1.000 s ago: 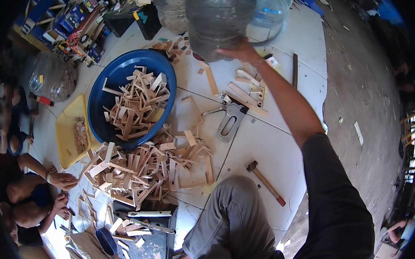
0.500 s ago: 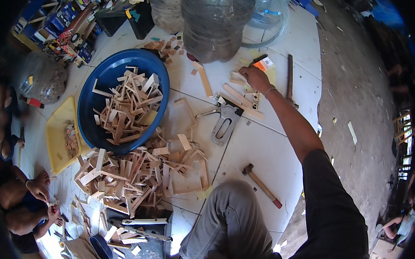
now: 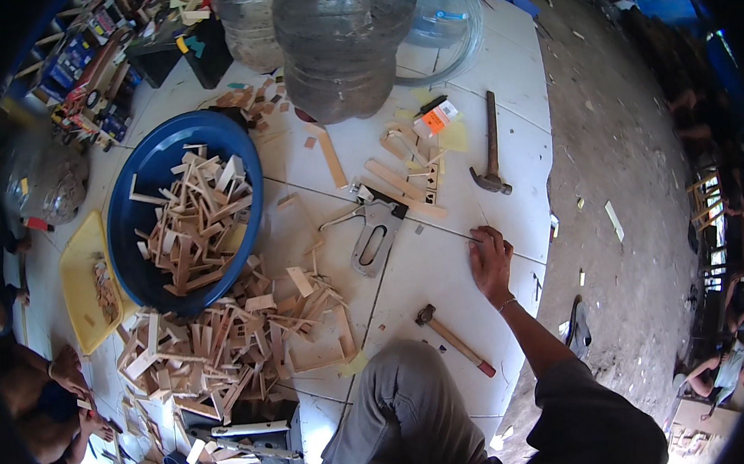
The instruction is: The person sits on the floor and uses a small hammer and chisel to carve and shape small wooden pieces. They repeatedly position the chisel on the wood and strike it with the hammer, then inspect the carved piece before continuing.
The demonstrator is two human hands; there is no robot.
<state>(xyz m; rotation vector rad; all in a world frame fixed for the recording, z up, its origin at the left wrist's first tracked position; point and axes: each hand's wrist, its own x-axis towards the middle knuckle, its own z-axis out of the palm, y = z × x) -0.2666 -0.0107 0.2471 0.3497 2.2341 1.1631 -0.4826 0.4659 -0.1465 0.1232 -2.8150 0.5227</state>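
My right hand (image 3: pixel 491 265) is low over the white tiled surface, fingers loosely bent and apart, with nothing clearly seen in it. Beyond it lies a claw hammer (image 3: pixel 492 142) with a dark handle. Nearer me is a small hammer (image 3: pixel 455 341) with a wooden, red-ended handle. To the hand's left rests a grey staple gun (image 3: pixel 375 236), beside thin wooden strips (image 3: pixel 396 181). A small orange-and-white box (image 3: pixel 436 120) sits farther off, on yellowish paper. My left hand is out of sight.
A blue basin (image 3: pixel 253 197) full of small wooden frames stands left, behind a heap of wooden pieces (image 3: pixel 225 346). A yellow tray (image 3: pixel 79 295) sits beside it. Large plastic bottles (image 3: pixel 338 53) stand at the back. Another person's hands (image 3: pixel 71 374) work at far left.
My right hand has drawn back from the wooden strips near the orange-and-white box toward me, stopping between the two hammers. The whole view has shifted slightly.
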